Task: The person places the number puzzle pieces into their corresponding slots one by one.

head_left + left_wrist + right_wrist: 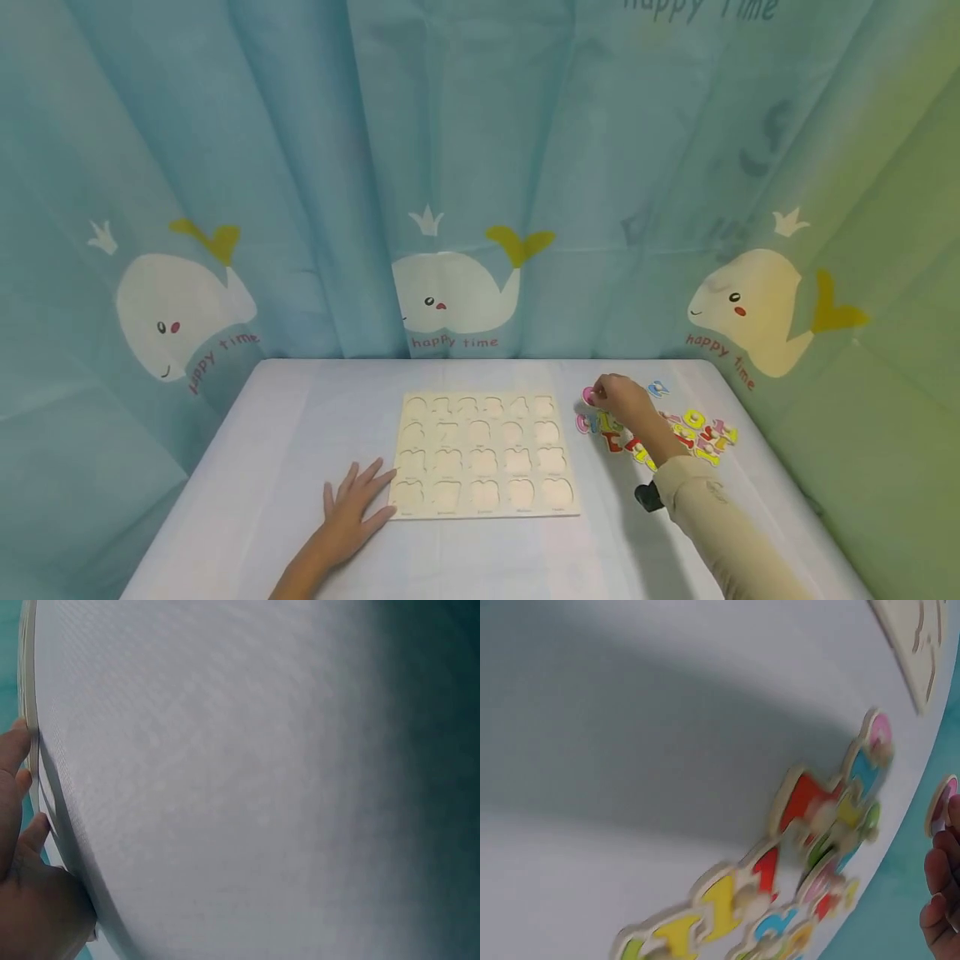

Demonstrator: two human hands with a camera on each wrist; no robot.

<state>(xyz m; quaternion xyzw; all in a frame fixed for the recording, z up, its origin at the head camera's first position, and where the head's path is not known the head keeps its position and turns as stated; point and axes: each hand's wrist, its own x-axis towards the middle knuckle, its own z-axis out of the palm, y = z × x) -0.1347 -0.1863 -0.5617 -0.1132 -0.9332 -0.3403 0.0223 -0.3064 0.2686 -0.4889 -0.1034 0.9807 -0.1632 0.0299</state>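
A pale wooden board [480, 514] with rows of shaped recesses lies on the white table. My left hand [348, 518] rests beside its lower left edge, fingers spread, thumb and a fingertip at the edge; in the left wrist view the hand [37, 892] touches the board's side [28, 675]. Right of the board, my right hand [624, 402] pinches a round pink piece [588, 396]. The right wrist view shows this piece [941, 806] raised off the table in the fingers [943, 877]. Colourful knobbed pieces [693, 419] lie in a pile under and beside the right forearm.
A blue piece [658, 388] lies apart near the table's back right. A small black object [648, 497] shows beside the right sleeve [697, 492]. Blue-green curtains [465, 167] with whale prints hang behind and beside the table [300, 417].
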